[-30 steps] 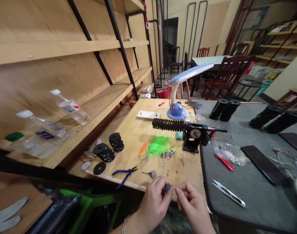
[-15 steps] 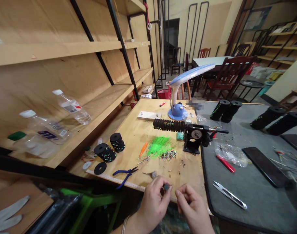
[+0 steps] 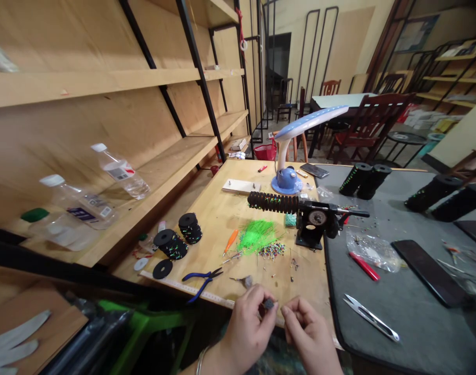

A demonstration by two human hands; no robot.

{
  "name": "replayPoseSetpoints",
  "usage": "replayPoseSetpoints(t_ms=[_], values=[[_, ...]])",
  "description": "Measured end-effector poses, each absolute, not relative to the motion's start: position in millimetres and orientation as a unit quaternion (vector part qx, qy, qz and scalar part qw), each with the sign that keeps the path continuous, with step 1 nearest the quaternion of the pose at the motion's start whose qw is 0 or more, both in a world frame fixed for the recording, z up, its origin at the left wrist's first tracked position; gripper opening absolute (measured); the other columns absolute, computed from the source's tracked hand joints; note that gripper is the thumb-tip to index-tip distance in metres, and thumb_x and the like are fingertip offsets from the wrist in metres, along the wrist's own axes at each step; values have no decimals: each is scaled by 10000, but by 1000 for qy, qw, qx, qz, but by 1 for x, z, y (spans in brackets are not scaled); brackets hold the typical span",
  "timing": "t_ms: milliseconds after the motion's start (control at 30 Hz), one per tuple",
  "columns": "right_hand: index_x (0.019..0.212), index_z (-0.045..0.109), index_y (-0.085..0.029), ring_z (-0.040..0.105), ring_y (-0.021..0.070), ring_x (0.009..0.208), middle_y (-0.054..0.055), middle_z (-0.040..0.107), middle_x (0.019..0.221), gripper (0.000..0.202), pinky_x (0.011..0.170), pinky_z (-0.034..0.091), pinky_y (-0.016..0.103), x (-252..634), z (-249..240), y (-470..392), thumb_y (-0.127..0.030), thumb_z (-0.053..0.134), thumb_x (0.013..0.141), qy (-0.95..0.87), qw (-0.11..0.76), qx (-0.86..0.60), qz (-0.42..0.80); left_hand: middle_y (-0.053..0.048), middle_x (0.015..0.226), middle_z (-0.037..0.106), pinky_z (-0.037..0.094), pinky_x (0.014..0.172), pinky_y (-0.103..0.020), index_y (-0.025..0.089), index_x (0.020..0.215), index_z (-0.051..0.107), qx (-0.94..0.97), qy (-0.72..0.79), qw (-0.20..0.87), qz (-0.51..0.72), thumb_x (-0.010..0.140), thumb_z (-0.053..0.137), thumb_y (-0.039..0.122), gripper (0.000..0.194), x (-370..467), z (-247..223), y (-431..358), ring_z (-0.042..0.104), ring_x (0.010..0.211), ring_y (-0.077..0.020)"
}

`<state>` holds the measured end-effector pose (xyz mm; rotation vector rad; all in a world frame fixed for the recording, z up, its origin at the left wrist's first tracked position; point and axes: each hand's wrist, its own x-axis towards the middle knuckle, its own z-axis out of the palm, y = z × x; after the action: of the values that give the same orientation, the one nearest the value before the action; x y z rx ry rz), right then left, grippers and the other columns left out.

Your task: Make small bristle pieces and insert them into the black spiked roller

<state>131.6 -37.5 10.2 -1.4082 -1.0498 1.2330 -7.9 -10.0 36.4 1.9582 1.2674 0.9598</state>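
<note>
At the table's front edge my left hand is closed around a small dark grey lump, pinched between thumb and forefinger. Just to its right, my right hand is closed too, thumb against forefinger; whatever it pinches is too small to make out. A narrow gap parts the two sets of fingertips. Beyond the left hand lies a small grey piece with a thin pointed end. Blue-handled pliers rest to the left. Further back are a pile of green strands and many coloured beads.
A black clamp device holds a ridged black roll behind the beads. A blue desk lamp stands beyond. Black spools sit at the left. Silver thread snips and a phone lie on the grey mat.
The view has shifted slightly, so most things appear a little further right. Both hands keep nearly the same pose, fingertips close together.
</note>
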Motion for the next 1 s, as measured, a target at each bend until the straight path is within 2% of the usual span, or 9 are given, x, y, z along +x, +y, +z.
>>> replayPoseSetpoints(t_ms=[500, 767, 1000], values=[[655, 537, -192, 387, 107, 447, -64, 440, 470, 480, 472, 290, 225, 133, 12, -38, -651, 570, 791, -442, 478, -556, 517, -25, 724, 612, 420, 589, -226, 180, 797, 568, 708, 500, 359, 347, 883, 523, 234, 111, -7, 40, -12, 587, 648, -148], [703, 570, -178, 435, 111, 459, -54, 472, 487, 470, 471, 322, 222, 137, 13, -36, -639, 576, 795, -456, 462, -538, 538, -31, 721, 613, 409, 578, -236, 177, 801, 576, 728, 486, 353, 331, 877, 523, 200, 96, -9, 40, -12, 591, 664, -164], [829, 608, -173, 450, 122, 465, -61, 475, 493, 455, 475, 340, 228, 134, 14, -36, -626, 601, 784, -440, 470, -534, 548, -34, 741, 633, 415, 611, -242, 177, 801, 593, 734, 464, 368, 334, 857, 520, 141, 98, -10, 41, -14, 599, 688, -168]])
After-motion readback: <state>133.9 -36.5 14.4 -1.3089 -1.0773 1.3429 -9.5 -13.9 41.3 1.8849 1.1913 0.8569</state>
